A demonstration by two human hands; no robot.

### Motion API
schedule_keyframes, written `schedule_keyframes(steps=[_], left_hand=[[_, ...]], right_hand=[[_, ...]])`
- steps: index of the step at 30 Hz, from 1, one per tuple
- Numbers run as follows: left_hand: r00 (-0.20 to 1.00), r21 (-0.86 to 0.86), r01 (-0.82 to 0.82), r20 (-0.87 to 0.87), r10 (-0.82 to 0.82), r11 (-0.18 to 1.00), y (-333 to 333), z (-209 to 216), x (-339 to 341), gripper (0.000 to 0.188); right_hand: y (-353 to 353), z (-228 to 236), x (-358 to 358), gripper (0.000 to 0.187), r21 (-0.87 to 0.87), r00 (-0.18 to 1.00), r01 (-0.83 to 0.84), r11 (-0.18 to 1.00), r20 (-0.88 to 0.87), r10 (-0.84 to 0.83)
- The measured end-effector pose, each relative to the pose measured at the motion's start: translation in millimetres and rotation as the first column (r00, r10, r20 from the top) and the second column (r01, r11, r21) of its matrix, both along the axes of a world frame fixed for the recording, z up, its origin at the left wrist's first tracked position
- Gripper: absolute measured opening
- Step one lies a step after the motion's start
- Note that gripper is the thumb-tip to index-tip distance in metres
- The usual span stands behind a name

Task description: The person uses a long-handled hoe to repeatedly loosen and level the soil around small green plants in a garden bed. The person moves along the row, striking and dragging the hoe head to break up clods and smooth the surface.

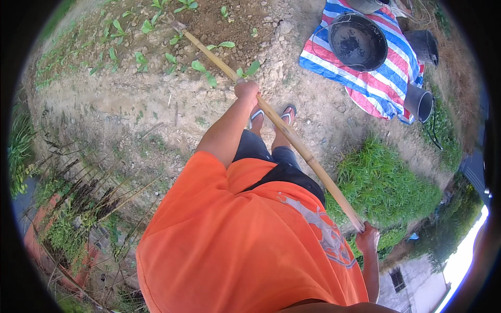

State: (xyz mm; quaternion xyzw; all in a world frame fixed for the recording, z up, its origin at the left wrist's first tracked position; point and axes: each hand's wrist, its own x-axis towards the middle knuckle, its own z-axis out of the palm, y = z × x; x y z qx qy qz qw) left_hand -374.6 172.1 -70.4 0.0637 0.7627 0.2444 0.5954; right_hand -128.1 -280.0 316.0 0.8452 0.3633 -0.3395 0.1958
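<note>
A long bamboo-handled hoe (295,140) slants across my body, from the planted soil at the upper left down to my right side. My left hand (247,89) is wrapped round the shaft about a third of the way from its far end. At the near end, beside my hip, my right hand (368,237) grips the butt. The small metal head (178,25) rests at or just above the soil among young plants; its blade is hard to make out. A leafy seedling (249,69) stands just beyond my left hand, close to the shaft.
Rows of green seedlings (141,60) grow in the bed ahead and left. At the right, a striped tarp (360,86) carries a black bucket (358,41), with more buckets (419,101) at its edge. Dense grass (386,182) lies right; dry stalks (99,195) stand left.
</note>
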Motion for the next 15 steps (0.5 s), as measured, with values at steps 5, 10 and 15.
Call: schedule_keyframes(steps=[5, 10, 15], left_hand=[[0.989, -0.080, 0.052, -0.135, -0.062, 0.995, -33, 12, 15, 0.016], [0.996, -0.032, 0.074, -0.041, -0.075, 0.997, -16, 16, 3, 0.013], [0.979, -0.079, 0.121, -0.156, -0.132, 0.989, -21, 12, 5, 0.027]], right_hand=[[-30, 13, 3, 0.010, -0.060, 1.000, -0.005, 0.998, 0.028, 0.006], [-24, -2, -4, 0.011, -0.041, 0.999, 0.036, 0.999, -0.012, -0.037], [-36, -13, -8, 0.013, -0.081, 0.998, 0.037, 0.996, -0.051, -0.042]])
